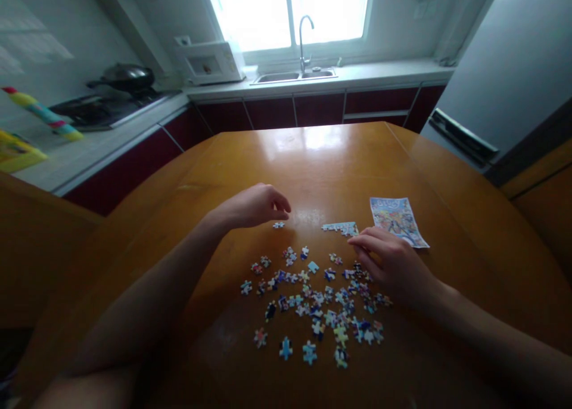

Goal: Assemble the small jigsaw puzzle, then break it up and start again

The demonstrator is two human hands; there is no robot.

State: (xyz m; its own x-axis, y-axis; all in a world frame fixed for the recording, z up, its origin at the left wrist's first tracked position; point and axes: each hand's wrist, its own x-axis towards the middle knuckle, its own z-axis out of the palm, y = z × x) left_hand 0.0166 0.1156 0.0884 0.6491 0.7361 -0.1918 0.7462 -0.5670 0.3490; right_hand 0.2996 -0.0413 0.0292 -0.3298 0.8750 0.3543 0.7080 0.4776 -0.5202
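Note:
Several loose jigsaw pieces (317,302) lie scattered on a round wooden table (313,159). My left hand (257,205) hovers over the table with its fingers curled down, just above a single piece (278,224); nothing shows in it. My right hand (388,260) rests flat at the right edge of the scatter, fingers stretched toward a short joined strip of pieces (340,227). A printed picture card (397,221) lies just beyond that hand.
A kitchen counter with a sink and tap (304,69) runs under a bright window. A stove with a dark pan (125,78) stands at the left. A white appliance (212,63) sits beside the sink, and a grey fridge (504,69) is at the right.

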